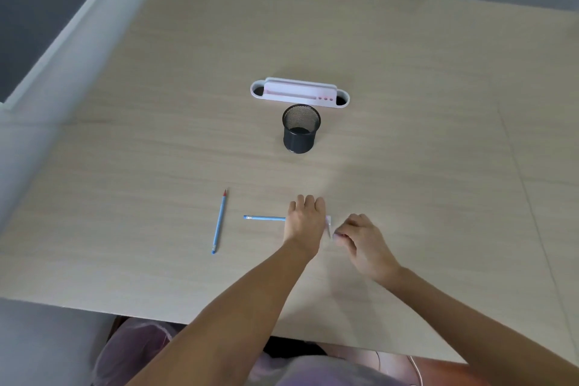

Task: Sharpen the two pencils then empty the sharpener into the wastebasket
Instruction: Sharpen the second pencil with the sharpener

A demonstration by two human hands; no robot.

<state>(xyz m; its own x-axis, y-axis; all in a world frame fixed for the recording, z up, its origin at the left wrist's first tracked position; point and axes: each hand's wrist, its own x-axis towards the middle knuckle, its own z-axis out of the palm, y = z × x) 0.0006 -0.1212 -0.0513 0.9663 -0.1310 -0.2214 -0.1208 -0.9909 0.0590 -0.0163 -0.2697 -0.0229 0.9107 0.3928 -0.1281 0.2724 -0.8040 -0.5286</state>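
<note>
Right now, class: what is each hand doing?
Left hand: grips the blue pencil.
Right hand: pinches a small pale sharpener.

Two blue pencils on the light wood table. First pencil (219,221) lies free, nearly upright in view, red sharpened tip pointing away, eraser end toward the person. Second pencil (264,218) lies horizontal, eraser end left, right end hidden under a hand. Small pale sharpener (329,224) at that hidden end, blurred, mostly covered. Black mesh wastebasket (301,128) stands upright farther back, well apart from the pencils.
</note>
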